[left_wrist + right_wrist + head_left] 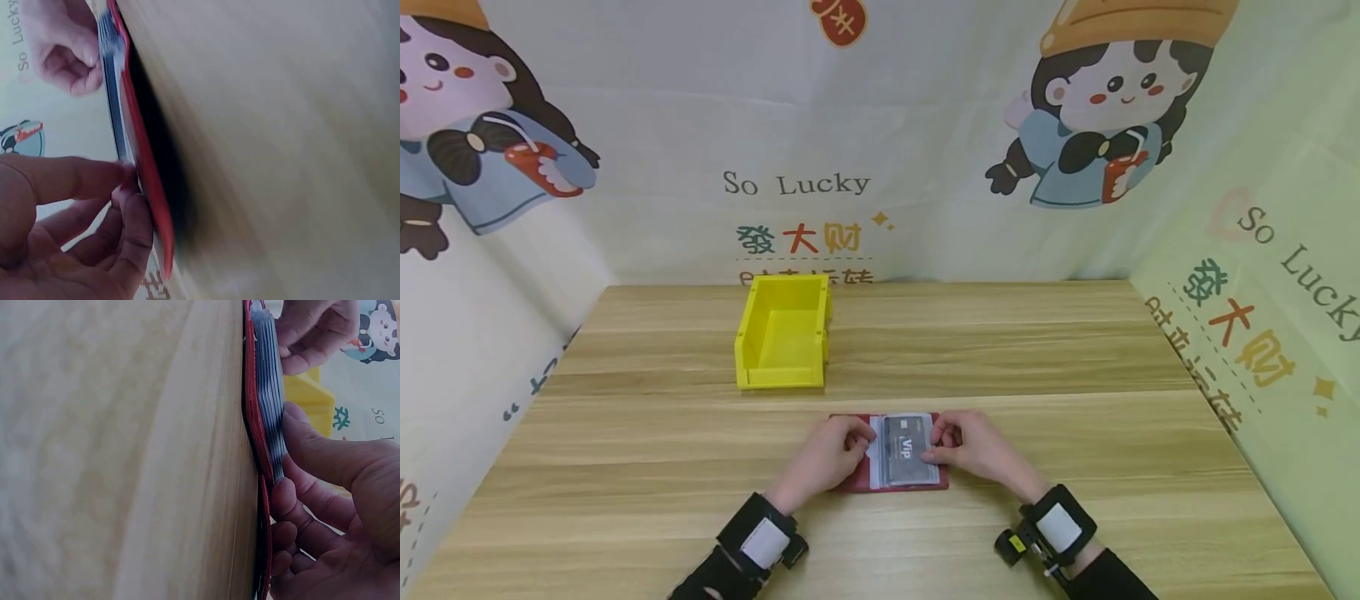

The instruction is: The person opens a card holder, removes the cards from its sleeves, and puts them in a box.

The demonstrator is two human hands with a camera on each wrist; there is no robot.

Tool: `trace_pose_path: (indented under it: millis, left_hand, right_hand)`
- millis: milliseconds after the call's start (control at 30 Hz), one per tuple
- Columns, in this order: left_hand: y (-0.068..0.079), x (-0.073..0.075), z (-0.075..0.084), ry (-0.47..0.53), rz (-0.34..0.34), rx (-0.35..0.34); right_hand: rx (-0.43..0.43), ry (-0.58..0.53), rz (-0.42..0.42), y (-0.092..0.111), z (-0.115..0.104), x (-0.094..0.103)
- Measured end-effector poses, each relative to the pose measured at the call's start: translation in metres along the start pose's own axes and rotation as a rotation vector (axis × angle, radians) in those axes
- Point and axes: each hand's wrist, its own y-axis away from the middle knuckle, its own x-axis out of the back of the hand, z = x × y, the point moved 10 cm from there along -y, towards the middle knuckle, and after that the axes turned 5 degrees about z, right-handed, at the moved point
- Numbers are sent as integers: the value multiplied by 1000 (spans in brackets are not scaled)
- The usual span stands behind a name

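Note:
A red card holder (856, 481) lies spread on the table, its clear sleeves (876, 473) showing. In the top sleeve is a grey card (905, 454) printed "Vip". My left hand (826, 454) pinches at the left side of the sleeves; the left wrist view has thumb and forefinger meeting just above the red cover (145, 137). From the right side, my right hand (981, 450) grips the sleeve edge, thumb over the card. The right wrist view shows the sleeve stack (270, 387) edge-on, with the fingertips at its near end and partly hidden.
Behind the card holder, slightly left, stands a yellow bin (782, 333) with its top uncovered. The wooden table (1037, 342) backs onto a printed cloth (925, 150) at the rear and both sides. Each wrist wears a black strap with a camera.

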Motion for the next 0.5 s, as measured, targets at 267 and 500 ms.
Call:
trace_pose_path:
  millis: [267, 500]
  left_hand:
    - [-5, -6, 3, 61, 44, 53]
    - [-5, -10, 1, 100, -2, 115]
  right_hand:
    - [11, -2, -12, -1, 0, -2]
    - [1, 3, -23, -1, -2, -3]
